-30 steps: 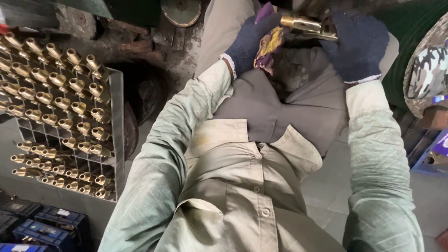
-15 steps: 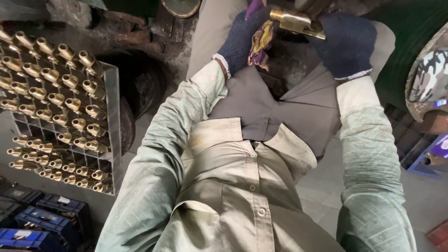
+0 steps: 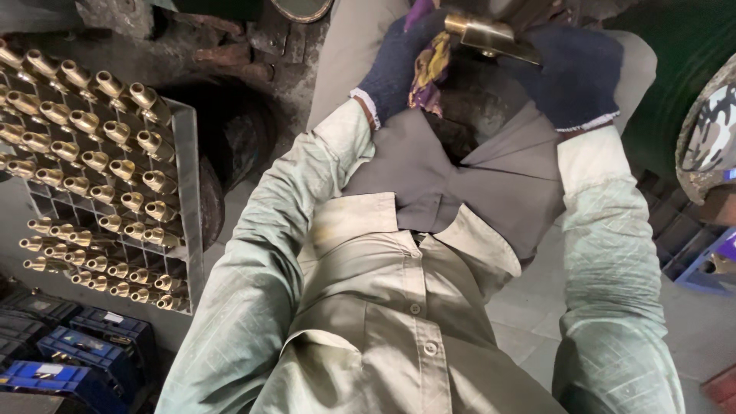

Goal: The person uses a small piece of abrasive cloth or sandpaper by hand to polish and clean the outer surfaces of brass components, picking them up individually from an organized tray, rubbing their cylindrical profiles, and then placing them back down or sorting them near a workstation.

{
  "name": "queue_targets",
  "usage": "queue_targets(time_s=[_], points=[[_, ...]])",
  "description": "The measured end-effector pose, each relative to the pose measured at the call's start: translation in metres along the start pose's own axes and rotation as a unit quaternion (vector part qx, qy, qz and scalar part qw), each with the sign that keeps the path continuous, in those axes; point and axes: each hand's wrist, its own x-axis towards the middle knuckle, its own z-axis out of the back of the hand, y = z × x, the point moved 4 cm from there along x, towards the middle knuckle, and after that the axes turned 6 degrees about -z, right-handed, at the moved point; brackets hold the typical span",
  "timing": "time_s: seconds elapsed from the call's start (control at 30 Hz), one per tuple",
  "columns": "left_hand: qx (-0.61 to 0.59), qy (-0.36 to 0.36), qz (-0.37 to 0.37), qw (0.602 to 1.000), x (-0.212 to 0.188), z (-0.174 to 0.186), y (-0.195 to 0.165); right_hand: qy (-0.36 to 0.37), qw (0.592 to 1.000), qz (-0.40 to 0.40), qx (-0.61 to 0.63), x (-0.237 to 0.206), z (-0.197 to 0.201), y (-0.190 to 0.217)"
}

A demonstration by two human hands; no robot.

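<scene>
Both my hands wear dark blue knit gloves and meet over my lap at the top of the view. My left hand (image 3: 399, 65) grips a purple and yellow cloth (image 3: 429, 65) pressed against a shiny brass fitting (image 3: 491, 34). From the other side, my right hand (image 3: 575, 73) holds that same brass fitting. A dark grey cloth (image 3: 460, 176) lies across my lap below the hands.
A grey metal rack (image 3: 188, 192) at the left holds several rows of brass fittings (image 3: 100, 130) standing in its cells. Blue crates (image 3: 69, 360) sit at the bottom left. A camouflage-patterned object (image 3: 713, 130) is at the right edge, with another blue crate (image 3: 713, 268) below it.
The view has tilted down, so my hands and the brass fitting sit higher in the picture. The grip on cloth and fitting looks unchanged.
</scene>
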Motion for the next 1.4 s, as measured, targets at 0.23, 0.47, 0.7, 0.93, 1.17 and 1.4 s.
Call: queue_targets(time_s=[0.23,0.47,0.7,0.93,1.17,1.4], points=[[0.08,-0.065,-0.039,0.994,0.011,-0.007,0.017,0.027,0.998,-0.048,0.044,-0.017,0.006,-0.01],[0.088,-0.063,-0.05,0.993,0.003,0.012,0.007,0.061,0.995,-0.048,0.055,-0.004,-0.012,-0.011],[0.097,-0.105,-0.01,0.99,0.013,0.006,0.017,0.081,0.994,-0.077,0.019,-0.004,-0.003,-0.02],[0.204,-0.053,-0.054,0.976,0.016,0.0,0.017,0.147,0.98,-0.122,0.048,-0.007,-0.004,-0.025],[0.092,-0.085,-0.035,0.992,0.017,0.004,0.008,0.113,0.989,-0.075,0.052,-0.007,-0.019,-0.038],[0.033,-0.071,0.0,0.997,0.003,0.001,-0.005,0.108,0.993,-0.014,-0.039,0.013,-0.007,-0.014]])
